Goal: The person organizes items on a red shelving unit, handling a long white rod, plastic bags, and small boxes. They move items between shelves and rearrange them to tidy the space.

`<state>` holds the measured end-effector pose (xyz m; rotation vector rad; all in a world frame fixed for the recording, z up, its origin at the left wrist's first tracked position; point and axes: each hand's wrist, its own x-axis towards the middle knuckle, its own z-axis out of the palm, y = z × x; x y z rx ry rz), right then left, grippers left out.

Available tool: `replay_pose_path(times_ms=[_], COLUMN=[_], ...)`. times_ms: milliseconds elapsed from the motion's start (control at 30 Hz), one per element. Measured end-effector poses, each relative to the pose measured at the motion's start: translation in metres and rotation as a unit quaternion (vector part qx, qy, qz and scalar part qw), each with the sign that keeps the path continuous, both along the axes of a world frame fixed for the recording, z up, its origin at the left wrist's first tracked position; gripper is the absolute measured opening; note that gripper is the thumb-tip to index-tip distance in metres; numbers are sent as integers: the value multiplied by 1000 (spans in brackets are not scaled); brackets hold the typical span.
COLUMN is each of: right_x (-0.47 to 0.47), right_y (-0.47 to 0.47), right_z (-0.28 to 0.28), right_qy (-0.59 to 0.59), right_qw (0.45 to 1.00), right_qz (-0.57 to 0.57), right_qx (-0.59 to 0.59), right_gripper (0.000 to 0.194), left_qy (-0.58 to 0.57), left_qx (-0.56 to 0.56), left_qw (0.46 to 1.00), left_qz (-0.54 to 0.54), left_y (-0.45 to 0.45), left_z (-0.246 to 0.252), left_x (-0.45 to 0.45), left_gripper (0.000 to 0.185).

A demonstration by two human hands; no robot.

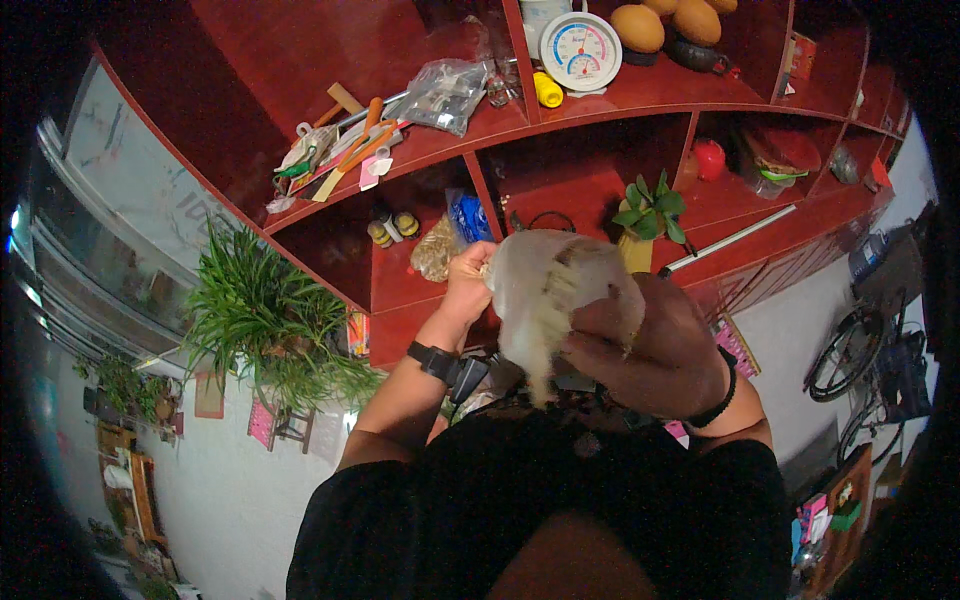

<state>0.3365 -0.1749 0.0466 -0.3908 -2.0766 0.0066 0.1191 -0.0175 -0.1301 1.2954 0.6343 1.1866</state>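
A translucent whitish bag, seemingly plastic with blurred yellowish marks, hangs in front of me at shelf height. My left hand grips its gathered left edge; a black watch-like band sits on that wrist. My right hand is at the bag's right side, blurred and partly hidden by it, so its fingers cannot be made out. A sheer dark brown covering lies over the right hand and forearm and ends in a black elastic band. Just left of my left hand, a clear bag of tan pieces rests on the shelf.
Red wooden shelving curves ahead. It holds hand tools, a round dial thermometer, brown egg-shaped objects, a blue packet, a small leafy plant and a pale strip. A bushy plant stands at left.
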Motion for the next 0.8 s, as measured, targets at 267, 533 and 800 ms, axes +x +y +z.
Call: replay_pose_path(times_ms=[267,533,800], right_x=[15,11,27], right_y=[-21,78,75], right_z=[9,-103,-135], right_qy=[-105,30,-5], right_qw=[979,937,832], right_qz=[-152,-218,-102], right_qx=[82,-273,-545], right_gripper=[26,56,51], left_qy=[-15,-159,-251], left_qx=[-17,-24,-72], left_qw=[999,987,965], left_qz=[48,3,9], left_y=[-19,-28,-30], left_z=[14,38,63], left_x=[-5,4,7], left_gripper=[72,58,41])
